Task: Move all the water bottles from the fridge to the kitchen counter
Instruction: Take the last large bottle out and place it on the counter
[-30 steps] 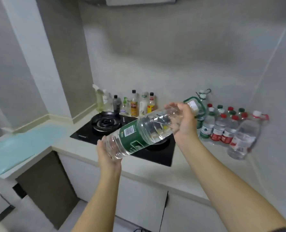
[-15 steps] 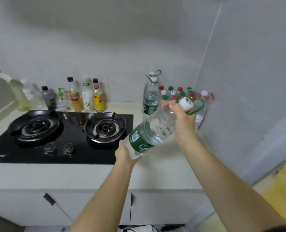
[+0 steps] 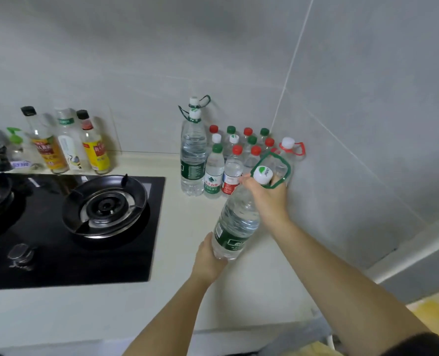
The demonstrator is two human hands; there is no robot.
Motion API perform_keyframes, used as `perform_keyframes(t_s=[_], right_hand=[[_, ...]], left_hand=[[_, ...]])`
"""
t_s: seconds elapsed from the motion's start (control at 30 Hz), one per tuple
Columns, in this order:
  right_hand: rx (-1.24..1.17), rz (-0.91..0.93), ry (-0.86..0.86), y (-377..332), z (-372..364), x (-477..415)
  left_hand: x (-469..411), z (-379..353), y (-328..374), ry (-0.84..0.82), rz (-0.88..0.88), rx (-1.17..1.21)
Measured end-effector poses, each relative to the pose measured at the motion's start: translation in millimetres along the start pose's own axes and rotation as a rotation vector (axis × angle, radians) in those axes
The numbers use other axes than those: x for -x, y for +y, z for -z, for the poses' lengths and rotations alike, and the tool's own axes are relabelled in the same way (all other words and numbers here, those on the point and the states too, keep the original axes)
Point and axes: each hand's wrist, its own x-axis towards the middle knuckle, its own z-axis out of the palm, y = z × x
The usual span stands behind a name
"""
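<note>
**Task status.** A large part of the transfer is judged complete. In the back corner of the worktop point(image 3: 187, 291) a group of small water bottles point(image 3: 239, 160) with red, green and white caps is standing upright. It is flanked on the left by two tall green-handled bottles point(image 3: 193, 155), one behind the other, and on the right by a red-handled bottle point(image 3: 287, 152). One further large water bottle point(image 3: 236, 222) is in hand and has not yet been set down. The fridge is out of view, so the number of bottles left in it cannot be stated.

**Position.** The large water bottle is held over the worktop, just in front of the standing group and to the right of the gas hob point(image 3: 85, 227). Whether its base touches the surface cannot be determined.

**Orientation.** The long axis is tilted, not upright. The white cap and green carry loop point up and away toward the wall corner. The base points down and toward the person.

**Grip state.** The left grip point(image 3: 208, 258) is cupped under the base, with its fingers curled round it. The right grip point(image 3: 267, 199) is closed round the neck just below the cap.
</note>
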Motion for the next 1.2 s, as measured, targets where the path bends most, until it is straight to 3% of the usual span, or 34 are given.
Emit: perform_keyframes(t_s=[0.13, 0.43, 1.2], right_hand=[[0.049, -0.014, -0.062, 18.4, -0.1, -15.7], [0.122, 0.008, -0.126, 32.5, -19.0, -61.8], [0.099, 0.096, -0.020, 54.0, -20.3, -167.7]], left_hand=[[-19.5, -9.0, 0.2, -0.029, 0.047, -0.136], [-62.5, -27.0, -1.6, 0.067, 0.091, -0.283], [-162.6, -51.9, 31.7, 0.075, 0.028, -0.462]])
